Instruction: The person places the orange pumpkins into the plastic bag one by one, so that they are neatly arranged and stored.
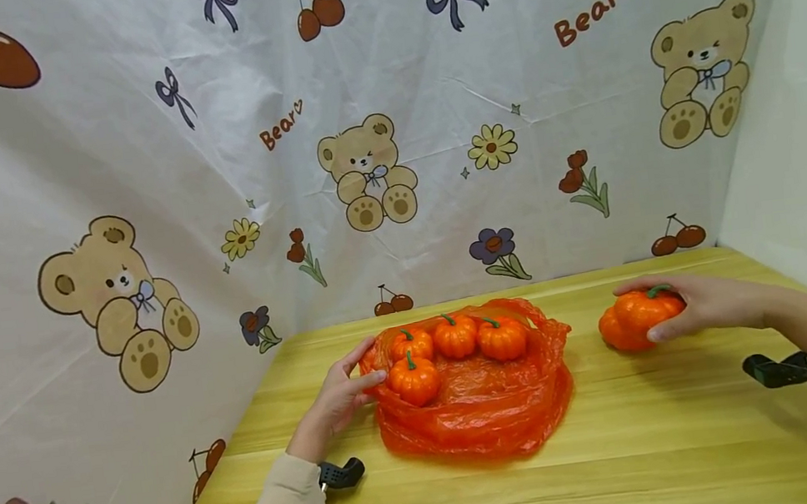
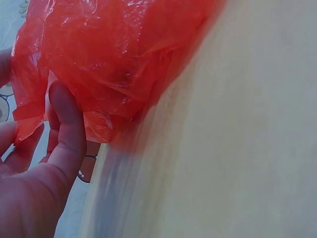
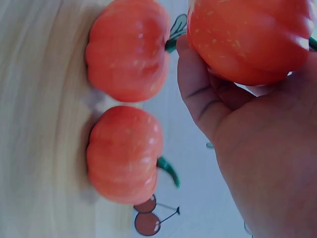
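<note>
An opened red plastic bag (image 1: 478, 428) sits on the table with several small orange pumpkins (image 1: 455, 336) inside, green stems up. My left hand (image 1: 334, 399) pinches the bag's left rim; in the left wrist view, thin red film (image 2: 29, 114) runs between the fingers. To the right of the bag, my right hand (image 1: 715, 302) grips an orange pumpkin (image 1: 649, 316) held above the table. Beneath and beside it stands another pumpkin (image 1: 616, 333), partly hidden. The right wrist view has two pumpkins on the table, an upper one (image 3: 126, 52) and a lower one (image 3: 124, 156).
The wooden table (image 1: 525, 502) meets a white cloth backdrop (image 1: 434, 256) printed with bears, cherries and flowers along its back and left edges. A plain white wall (image 1: 803, 178) stands at the right. Each wrist carries a black camera mount (image 1: 342, 473).
</note>
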`<move>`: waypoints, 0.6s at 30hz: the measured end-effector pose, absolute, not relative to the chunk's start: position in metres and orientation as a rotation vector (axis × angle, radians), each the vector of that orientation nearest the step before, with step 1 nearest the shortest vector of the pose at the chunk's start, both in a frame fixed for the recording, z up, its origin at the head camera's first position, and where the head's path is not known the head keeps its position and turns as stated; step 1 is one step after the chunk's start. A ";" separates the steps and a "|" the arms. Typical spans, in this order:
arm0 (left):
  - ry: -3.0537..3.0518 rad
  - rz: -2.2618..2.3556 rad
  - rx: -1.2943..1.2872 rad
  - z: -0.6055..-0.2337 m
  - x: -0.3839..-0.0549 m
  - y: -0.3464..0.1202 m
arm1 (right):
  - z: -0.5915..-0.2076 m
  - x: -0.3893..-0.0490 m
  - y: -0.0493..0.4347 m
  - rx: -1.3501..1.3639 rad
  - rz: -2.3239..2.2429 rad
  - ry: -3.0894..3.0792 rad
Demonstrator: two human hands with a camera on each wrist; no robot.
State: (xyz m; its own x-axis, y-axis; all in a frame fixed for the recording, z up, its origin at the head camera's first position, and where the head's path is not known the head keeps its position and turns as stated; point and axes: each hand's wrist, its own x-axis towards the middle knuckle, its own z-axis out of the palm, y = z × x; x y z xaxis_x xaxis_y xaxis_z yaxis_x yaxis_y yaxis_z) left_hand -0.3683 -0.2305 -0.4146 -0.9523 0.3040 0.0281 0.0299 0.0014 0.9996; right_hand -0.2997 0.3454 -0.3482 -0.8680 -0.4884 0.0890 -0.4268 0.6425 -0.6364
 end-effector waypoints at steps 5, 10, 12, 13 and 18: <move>2.072 2.057 0.355 -0.414 -0.367 -0.231 | -0.340 -0.307 0.333 -0.719 -1.023 2.726; 2.068 2.054 0.359 -0.413 -0.366 -0.231 | -0.334 -0.316 0.320 -0.733 -1.028 2.674; 2.066 2.053 0.365 -0.413 -0.366 -0.231 | -0.332 -0.319 0.315 -0.737 -1.026 2.658; 2.067 2.052 0.366 -0.413 -0.366 -0.231 | -0.331 -0.321 0.312 -0.741 -1.026 2.650; 2.069 2.053 0.356 -0.414 -0.367 -0.231 | -0.327 -0.329 0.297 -0.729 -1.036 2.629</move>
State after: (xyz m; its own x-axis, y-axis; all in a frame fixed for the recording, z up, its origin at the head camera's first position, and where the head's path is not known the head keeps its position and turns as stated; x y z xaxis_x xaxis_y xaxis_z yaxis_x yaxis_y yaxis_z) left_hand -0.3669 -0.2313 -0.4143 -0.9499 0.3118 0.0239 0.0263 0.0037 0.9996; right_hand -0.3294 0.2974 -0.3275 -0.8519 -0.5232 -0.0242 -0.3660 0.6276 -0.6872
